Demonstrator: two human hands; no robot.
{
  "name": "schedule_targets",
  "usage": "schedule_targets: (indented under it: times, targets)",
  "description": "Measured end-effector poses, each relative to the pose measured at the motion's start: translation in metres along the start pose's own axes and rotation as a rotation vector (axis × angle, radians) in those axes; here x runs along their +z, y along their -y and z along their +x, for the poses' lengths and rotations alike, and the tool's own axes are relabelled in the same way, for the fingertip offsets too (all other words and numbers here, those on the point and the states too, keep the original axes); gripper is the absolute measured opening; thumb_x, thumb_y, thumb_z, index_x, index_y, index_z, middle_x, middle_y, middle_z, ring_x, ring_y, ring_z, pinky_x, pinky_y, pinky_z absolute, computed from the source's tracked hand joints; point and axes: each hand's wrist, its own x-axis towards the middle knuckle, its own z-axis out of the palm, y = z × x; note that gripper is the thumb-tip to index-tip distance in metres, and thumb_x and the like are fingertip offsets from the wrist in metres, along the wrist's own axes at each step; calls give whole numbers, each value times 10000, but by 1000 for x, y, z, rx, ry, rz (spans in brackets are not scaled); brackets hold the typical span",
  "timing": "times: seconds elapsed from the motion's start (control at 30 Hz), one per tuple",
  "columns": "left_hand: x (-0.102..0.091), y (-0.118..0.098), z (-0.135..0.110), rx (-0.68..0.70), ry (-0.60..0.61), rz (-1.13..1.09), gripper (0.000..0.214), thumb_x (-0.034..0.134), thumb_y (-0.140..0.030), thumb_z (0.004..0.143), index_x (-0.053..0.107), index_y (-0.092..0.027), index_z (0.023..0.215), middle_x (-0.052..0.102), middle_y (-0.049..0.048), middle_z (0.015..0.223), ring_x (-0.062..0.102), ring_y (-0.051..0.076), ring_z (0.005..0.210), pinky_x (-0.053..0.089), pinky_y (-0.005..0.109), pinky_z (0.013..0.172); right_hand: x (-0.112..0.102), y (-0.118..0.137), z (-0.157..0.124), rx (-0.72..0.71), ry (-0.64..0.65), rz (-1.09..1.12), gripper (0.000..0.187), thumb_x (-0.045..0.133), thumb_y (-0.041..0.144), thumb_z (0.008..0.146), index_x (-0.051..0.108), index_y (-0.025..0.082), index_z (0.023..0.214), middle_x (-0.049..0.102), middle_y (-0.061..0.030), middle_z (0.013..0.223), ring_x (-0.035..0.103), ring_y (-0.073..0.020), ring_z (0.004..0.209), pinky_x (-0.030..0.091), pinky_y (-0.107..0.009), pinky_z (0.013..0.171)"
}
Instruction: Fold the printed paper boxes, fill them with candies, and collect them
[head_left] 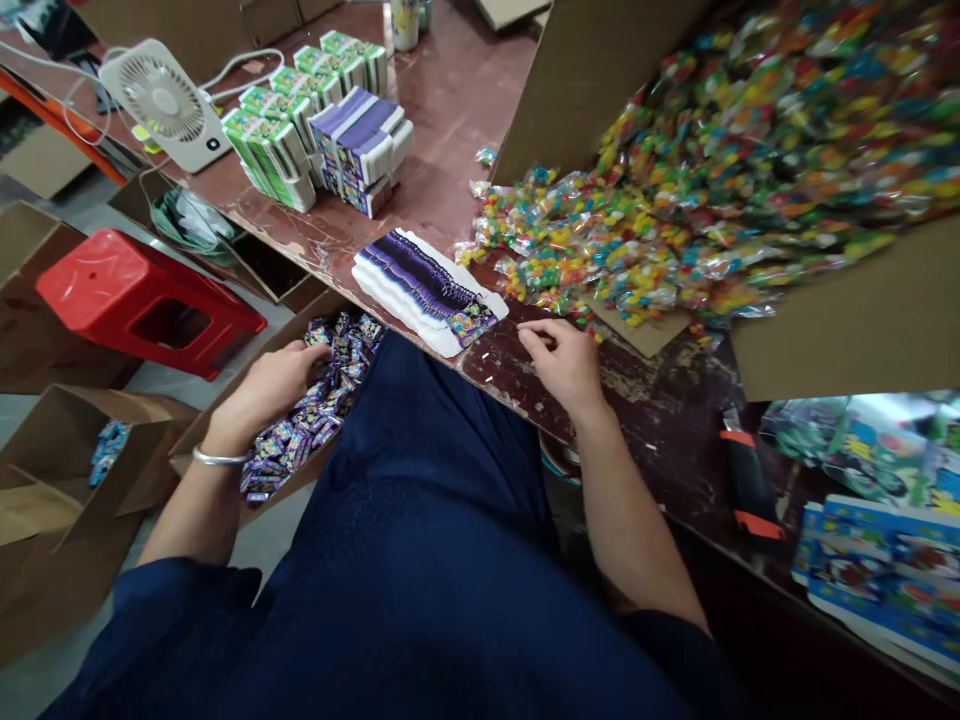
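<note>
My left hand [276,385] is over a carton of small purple printed packets [319,410], its fingers bent and their undersides hidden, so whether it holds anything is unclear. A silver bangle [219,457] circles that wrist. Just above the brown tabletop, my right hand [562,365] has loosely curled fingers, thumb and index slightly apart, with nothing visible between them. Left of it, flat purple-and-white printed card boxes [427,285] lie fanned in an overlapping row near the table edge. Clear bags of colourful candies [592,240] lie beyond my right hand, spilling from a large cardboard box [847,320].
Banded stacks of green cards [274,150] and purple cards [364,140] stand at the back left, beside a white fan [161,105]. A red stool [150,300] is left of the table. On the right lie a utility knife [750,480] and blue printed packaging [885,570].
</note>
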Motion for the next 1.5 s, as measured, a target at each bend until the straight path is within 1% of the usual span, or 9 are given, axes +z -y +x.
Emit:
schedule_targets:
  times: [0.13, 0.33, 0.53, 0.8, 0.97, 1.1, 1.2, 1.33, 1.5]
  targets:
    - [-1, 9, 9, -77, -11, 164, 510, 668, -222, 913, 624, -209, 1420, 693, 146, 1117, 694, 303, 944, 597, 475, 858, 15, -10, 35, -35, 12, -219, 357, 590, 342, 915, 810, 170, 1136, 754, -160, 1147, 716, -259, 849, 586, -453, 900]
    - [50, -98, 92, 314, -316, -115, 645, 797, -290, 876, 561, -189, 1468, 509, 216, 1565, 373, 399, 1558, 317, 607, 1280, 32, -6, 54, -84, -20, -340, 294, 632, 368, 921, 841, 199, 1040, 737, -140, 989, 666, -289, 920, 541, -441, 901]
    - [78, -136, 124, 290, -225, -156, 671, 788, -195, 858, 543, -187, 1483, 422, 226, 1650, 282, 418, 1612, 225, 688, 1298, 25, 0, 37, -134, -103, -170, 248, 707, 392, 880, 817, 204, 999, 730, -84, 1020, 598, -167, 680, 532, -348, 756]
    - [57, -142, 105, 329, -241, -453, 362, 798, -222, 858, 681, -165, 1196, 668, 170, 1392, 533, 344, 1441, 353, 602, 1253, 10, 24, 7, 22, -119, 466, 277, 768, 465, 856, 638, 223, 895, 650, 44, 627, 650, -144, 524, 548, -255, 516]
    - [34, -152, 91, 368, 235, -1218, 404, 731, -556, 910, 656, -160, 899, 709, 50, 855, 674, 151, 791, 568, 314, 776, -14, 44, -15, -32, -83, 508, 333, 809, 508, 847, 631, 229, 879, 704, 18, 678, 711, -155, 574, 624, -277, 576]
    - [35, -161, 84, 332, 570, -1611, 515, 895, -580, 732, 667, -172, 947, 734, 76, 892, 742, 186, 853, 601, 337, 811, -21, 55, -34, -82, -129, 464, 279, 777, 492, 886, 695, 248, 992, 733, -8, 826, 728, -161, 649, 639, -296, 619]
    - [42, -167, 80, 296, 633, -1745, 592, 947, -541, 676, 724, -186, 1095, 779, 127, 1026, 774, 228, 955, 619, 372, 898, -22, 58, -48, -174, -184, 265, 358, 769, 462, 899, 734, 308, 1221, 711, -28, 1010, 708, -161, 770, 625, -303, 689]
    - [47, -169, 78, 247, 625, -1770, 623, 942, -583, 665, 788, -185, 1118, 802, 133, 1043, 773, 215, 927, 625, 336, 872, -23, 56, -62, -222, -23, 145, 400, 750, 473, 916, 733, 309, 1281, 623, 18, 784, 614, -148, 669, 563, -300, 659]
    - [47, -170, 72, 245, 697, -1668, 564, 958, -537, 656, 812, -194, 1079, 793, 70, 938, 729, 152, 799, 608, 278, 759, -28, 50, -62, -96, 217, 339, 325, 802, 524, 859, 652, 250, 949, 580, 73, 601, 545, -116, 504, 444, -246, 504]
